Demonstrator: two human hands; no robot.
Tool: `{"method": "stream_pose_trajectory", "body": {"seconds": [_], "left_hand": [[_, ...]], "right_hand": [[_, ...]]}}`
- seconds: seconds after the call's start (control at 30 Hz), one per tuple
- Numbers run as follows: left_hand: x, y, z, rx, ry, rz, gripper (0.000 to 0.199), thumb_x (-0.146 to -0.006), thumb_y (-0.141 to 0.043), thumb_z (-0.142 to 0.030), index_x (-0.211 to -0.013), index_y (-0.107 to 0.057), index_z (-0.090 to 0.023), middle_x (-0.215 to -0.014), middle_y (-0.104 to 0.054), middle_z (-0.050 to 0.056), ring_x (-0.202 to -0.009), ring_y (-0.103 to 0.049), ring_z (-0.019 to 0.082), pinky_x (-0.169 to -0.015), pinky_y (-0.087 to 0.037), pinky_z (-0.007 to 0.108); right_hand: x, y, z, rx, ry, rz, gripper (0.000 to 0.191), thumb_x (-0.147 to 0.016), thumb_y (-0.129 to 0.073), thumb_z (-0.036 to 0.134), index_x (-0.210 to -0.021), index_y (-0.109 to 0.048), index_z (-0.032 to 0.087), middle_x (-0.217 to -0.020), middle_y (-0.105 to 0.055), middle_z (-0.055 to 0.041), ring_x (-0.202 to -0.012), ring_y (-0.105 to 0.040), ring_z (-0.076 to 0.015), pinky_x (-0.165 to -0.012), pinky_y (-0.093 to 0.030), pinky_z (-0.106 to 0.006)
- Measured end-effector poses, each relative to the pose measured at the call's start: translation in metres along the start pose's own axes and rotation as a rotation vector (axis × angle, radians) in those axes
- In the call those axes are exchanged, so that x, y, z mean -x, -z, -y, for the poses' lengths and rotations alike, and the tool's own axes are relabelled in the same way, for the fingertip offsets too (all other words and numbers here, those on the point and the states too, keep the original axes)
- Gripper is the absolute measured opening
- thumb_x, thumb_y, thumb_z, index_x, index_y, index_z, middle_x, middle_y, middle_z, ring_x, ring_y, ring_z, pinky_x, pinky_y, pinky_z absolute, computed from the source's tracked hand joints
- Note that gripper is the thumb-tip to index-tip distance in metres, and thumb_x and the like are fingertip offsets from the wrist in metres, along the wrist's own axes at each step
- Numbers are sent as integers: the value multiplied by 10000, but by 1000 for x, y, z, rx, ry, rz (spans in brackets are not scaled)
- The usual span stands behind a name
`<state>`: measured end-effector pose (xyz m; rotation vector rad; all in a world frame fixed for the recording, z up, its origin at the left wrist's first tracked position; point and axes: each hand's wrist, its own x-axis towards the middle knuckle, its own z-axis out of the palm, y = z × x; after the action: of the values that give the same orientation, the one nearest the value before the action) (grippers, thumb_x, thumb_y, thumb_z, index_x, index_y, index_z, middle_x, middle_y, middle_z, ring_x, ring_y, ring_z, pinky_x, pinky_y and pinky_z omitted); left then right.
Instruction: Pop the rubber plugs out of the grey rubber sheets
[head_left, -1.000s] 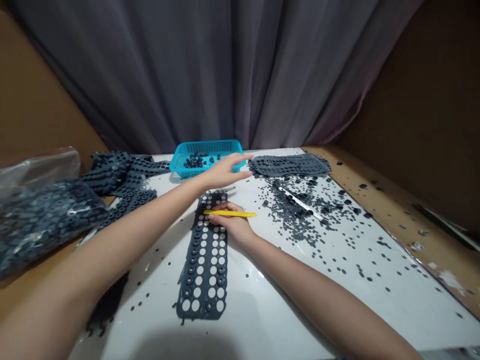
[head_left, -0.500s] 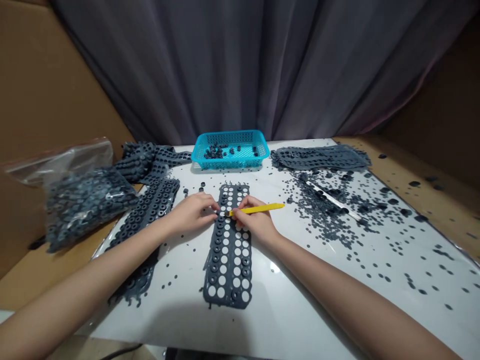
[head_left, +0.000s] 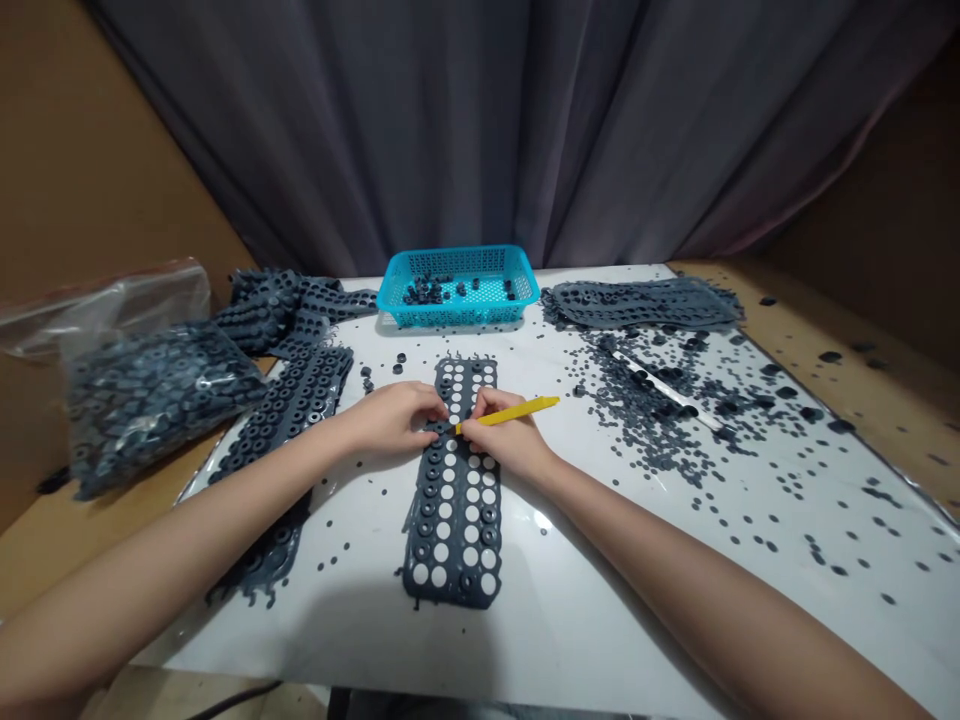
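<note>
A dark rubber sheet (head_left: 460,520) with rows of round holes lies lengthwise on the white table. Several of its places carry small dark rings, while other holes show white. My left hand (head_left: 397,418) has thumb and fingertips closed on the sheet's left edge, around one of the rings. In my right hand (head_left: 506,432) is a slim yellow pen-like tool (head_left: 517,411), pinched near its tip. That tip meets the sheet between my two hands, beside the ring at my left fingertips. Exactly what the tip touches is too small to tell.
A blue basket (head_left: 459,312) with loose rings stands behind. On the left are a second ringed sheet (head_left: 289,400), crumpled sheets (head_left: 262,310) and a plastic bag of rings (head_left: 161,390). To the right lie stacked sheets (head_left: 645,303), scattered dark discs (head_left: 652,430) and a white stick (head_left: 667,392).
The yellow tool has tilted slightly, its free end now higher and a little further left. My left fingers have shifted slightly right over the sheet. The whole view has moved a little.
</note>
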<state>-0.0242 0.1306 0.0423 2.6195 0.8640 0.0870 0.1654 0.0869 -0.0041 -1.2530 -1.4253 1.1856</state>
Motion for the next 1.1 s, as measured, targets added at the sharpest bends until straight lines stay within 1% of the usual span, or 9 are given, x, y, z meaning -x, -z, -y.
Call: {"method": "stream_pose_trajectory", "body": {"seconds": [0.13,0.3,0.37,0.47,0.57,0.67,0.73,0.87,1.1], "left_hand": [[-2,1,0,-71,-79,54,194,-821,-556,-247,-972,-651,-171,-922,-625,66,-852,-589,197,-756,-468,314],[-2,-6,0,-393,-194,63,185,-872,-496,-194,-915,-675,-170,-841,-624,68,-757,-591,187,-696,-475,299],[0,-12,2,-516,-261,19,197,-886,-477,-162,-899,-673,-150,-804,-627,72,-748,-587,196,-703,-478,312],[6,-23,5,-631,-383,-102,227,-906,-434,-124,-920,-660,-107,-799,-636,93,-758,-580,209,-720,-483,330],[12,-31,8,-663,-418,-212,274,-919,-375,-93,-915,-649,-92,-819,-648,109,-750,-571,199,-736,-486,330],[13,-36,10,-630,-373,-236,308,-927,-333,-89,-888,-638,-105,-838,-652,113,-763,-568,193,-752,-491,329],[12,-37,12,-558,-336,-238,299,-935,-331,-106,-899,-628,-108,-866,-653,114,-793,-575,193,-771,-494,329],[10,-35,13,-314,-245,-246,272,-955,-337,-163,-899,-600,-125,-870,-646,97,-840,-582,189,-788,-496,322],[14,-34,10,79,-25,-287,185,-935,-400,-221,-885,-568,-163,-860,-626,69,-825,-584,166,-749,-487,290]], "right_hand": [[-1,0,5,115,17,2,210,-591,-585,155,-530,-390,206,-474,-419,62,-470,-414,-102,-455,-275,-225],[-1,0,10,118,-9,1,217,-592,-585,165,-528,-383,211,-467,-432,53,-479,-432,-114,-456,-271,-226],[-2,0,8,93,-11,-2,208,-589,-581,170,-536,-385,214,-465,-438,53,-480,-437,-117,-454,-272,-225],[-3,-1,4,73,-14,-13,205,-589,-579,176,-543,-384,217,-467,-449,55,-479,-441,-117,-453,-280,-222],[-3,-2,2,78,-17,-15,210,-592,-578,175,-545,-377,216,-468,-455,57,-477,-443,-114,-455,-288,-219],[-3,-2,2,85,-20,-12,206,-596,-578,173,-547,-382,215,-462,-451,60,-470,-436,-110,-450,-286,-216],[-3,-1,2,86,-25,-11,201,-595,-578,168,-546,-389,214,-454,-445,63,-462,-428,-106,-445,-281,-213],[-2,-1,5,76,-35,-17,202,-585,-575,159,-533,-387,213,-441,-436,66,-448,-415,-99,-434,-275,-211],[-2,-1,4,38,-49,-2,203,-600,-577,167,-537,-391,216,-447,-460,55,-441,-430,-102,-420,-283,-211]]}}
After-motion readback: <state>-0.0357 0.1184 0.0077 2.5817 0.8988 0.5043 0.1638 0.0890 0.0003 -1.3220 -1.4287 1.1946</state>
